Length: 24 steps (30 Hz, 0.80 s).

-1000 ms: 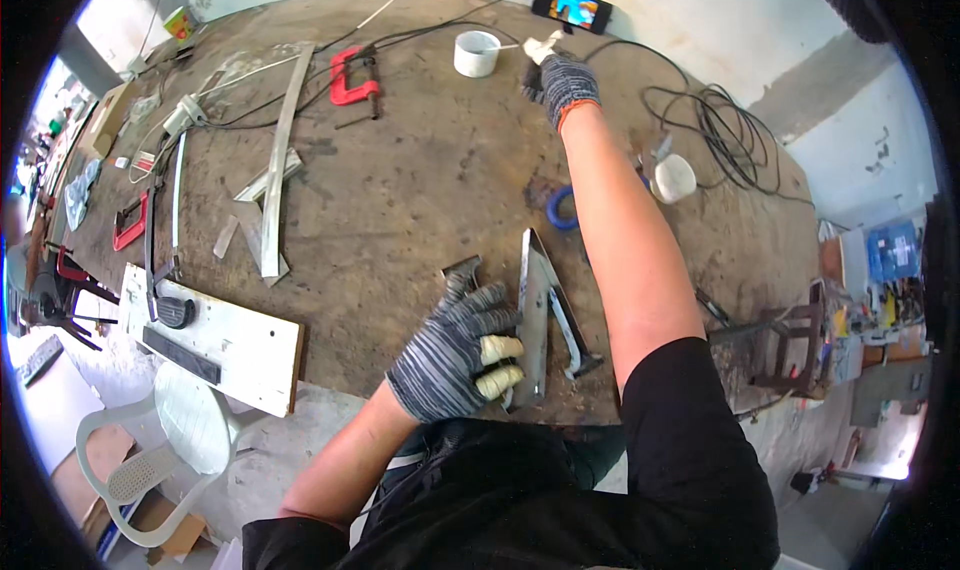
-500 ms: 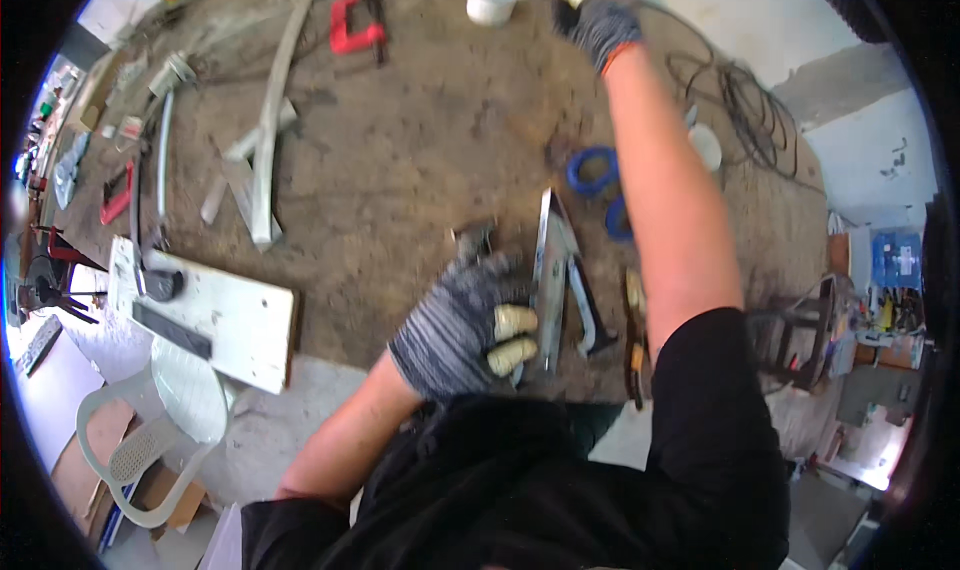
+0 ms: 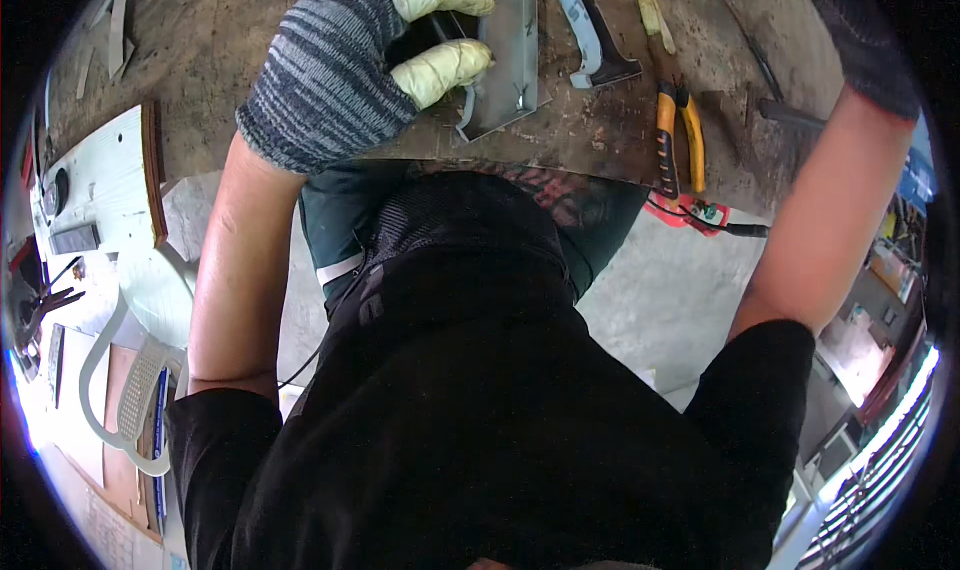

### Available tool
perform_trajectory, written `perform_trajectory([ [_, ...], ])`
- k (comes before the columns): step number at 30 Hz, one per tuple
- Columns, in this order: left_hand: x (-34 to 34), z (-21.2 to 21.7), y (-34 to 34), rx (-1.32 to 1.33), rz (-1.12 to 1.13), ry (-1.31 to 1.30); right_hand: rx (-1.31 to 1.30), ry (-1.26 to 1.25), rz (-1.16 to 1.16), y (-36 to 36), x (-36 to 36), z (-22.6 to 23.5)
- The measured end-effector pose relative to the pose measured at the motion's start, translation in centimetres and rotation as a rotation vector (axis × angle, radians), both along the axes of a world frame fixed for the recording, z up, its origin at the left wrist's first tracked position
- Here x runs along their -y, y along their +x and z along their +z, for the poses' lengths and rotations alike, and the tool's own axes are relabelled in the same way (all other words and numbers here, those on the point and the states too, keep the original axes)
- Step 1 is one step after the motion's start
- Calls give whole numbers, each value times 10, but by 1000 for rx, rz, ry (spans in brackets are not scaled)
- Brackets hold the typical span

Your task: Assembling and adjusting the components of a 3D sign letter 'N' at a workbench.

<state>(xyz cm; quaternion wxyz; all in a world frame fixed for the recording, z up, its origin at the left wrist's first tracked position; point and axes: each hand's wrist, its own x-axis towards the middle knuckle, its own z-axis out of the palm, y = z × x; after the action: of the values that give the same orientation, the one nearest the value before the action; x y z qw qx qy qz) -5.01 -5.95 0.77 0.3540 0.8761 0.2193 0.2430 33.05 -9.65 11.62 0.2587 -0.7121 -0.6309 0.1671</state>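
My left hand (image 3: 335, 70), in a grey knitted glove with cream wrapping on two digits, is at the table's near edge. It curls round something dark, mostly hidden by the glove. Right beside its wrapped digits lies a grey metal channel (image 3: 512, 60). Farther right is a curved tool handle (image 3: 590, 35) in light blue and black. My right hand (image 3: 865, 40), in a dark glove, is raised at the upper right rim, where its fingers are cut off. Nearest to it are a thin black rod (image 3: 762, 65) and a dark bar (image 3: 790, 116) on the table.
Pliers with orange and yellow handles (image 3: 680, 135) lie at the near edge, below a yellowish piece (image 3: 655, 18). A red object (image 3: 690, 213) shows beyond that edge. To the left are a white board (image 3: 105, 175) and a pale plastic chair (image 3: 105, 370).
My view has tipped down toward my body. The right hand has come back from a white container at the table's far side to the upper right rim. The left hand stays beside the channel.
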Motion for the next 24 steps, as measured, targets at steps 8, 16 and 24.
perform_trajectory([
  [8, -1, -5, -2, -15, 18, 321, 31, -131, 127, -19, 58, -44],
  [16, -9, -19, 0, 59, 33, 294, 39, -166, 210, -31, 42, -57],
  [24, -9, -19, -2, 17, 8, 335, 49, -150, 239, -19, 35, -56],
])
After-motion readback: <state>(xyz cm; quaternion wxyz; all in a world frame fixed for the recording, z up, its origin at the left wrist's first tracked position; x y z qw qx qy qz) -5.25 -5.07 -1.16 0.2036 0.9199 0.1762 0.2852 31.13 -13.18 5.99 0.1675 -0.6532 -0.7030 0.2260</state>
